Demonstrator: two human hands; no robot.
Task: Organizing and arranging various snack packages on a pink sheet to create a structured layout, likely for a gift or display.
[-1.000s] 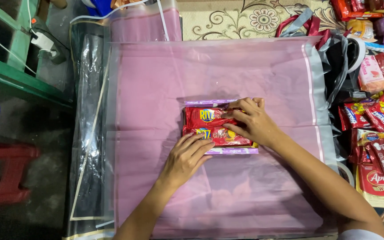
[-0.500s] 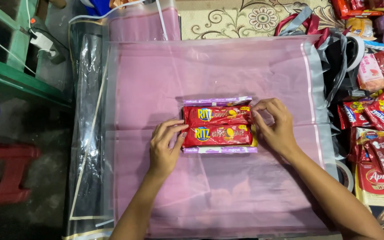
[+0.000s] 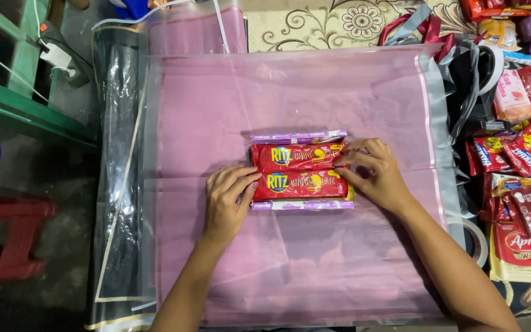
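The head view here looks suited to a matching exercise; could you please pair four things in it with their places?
1. left hand
2. right hand
3. red stool
4. heap of snack packets

a. far left edge, on the floor
b. right edge, beside the pink sheet
c. on the left end of the red packets
d. on the right end of the red packets

Pairs: 1-c, 2-d, 3-a, 4-b

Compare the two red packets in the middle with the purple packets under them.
The two red packets lie on top, faces fully shown; the purple packets lie beneath, only their thin edges showing. Left hand and right hand touch the red ones. All lie lengthwise on the pink sheet.
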